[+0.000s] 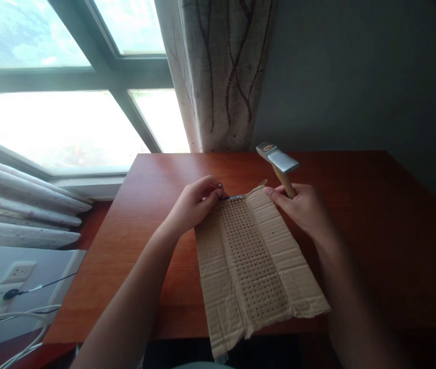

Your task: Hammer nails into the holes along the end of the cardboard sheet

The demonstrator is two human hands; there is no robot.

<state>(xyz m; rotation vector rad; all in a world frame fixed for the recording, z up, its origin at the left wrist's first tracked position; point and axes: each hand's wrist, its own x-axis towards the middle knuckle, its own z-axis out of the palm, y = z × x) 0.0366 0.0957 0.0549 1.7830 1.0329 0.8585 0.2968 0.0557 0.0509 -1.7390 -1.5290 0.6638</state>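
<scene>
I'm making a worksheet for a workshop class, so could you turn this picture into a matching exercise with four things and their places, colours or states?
Column one:
1. Hammer
2. Cardboard
3. Black plug
4. Table

Column two:
A. Reddish-brown, below both hands
B. Held in the right hand, metal head uppermost
C. In a wall socket at the lower left
D. Dotted with rows of small holes along its middle strip

Right pairs: 1-B, 2-D, 3-C, 4-A
</scene>
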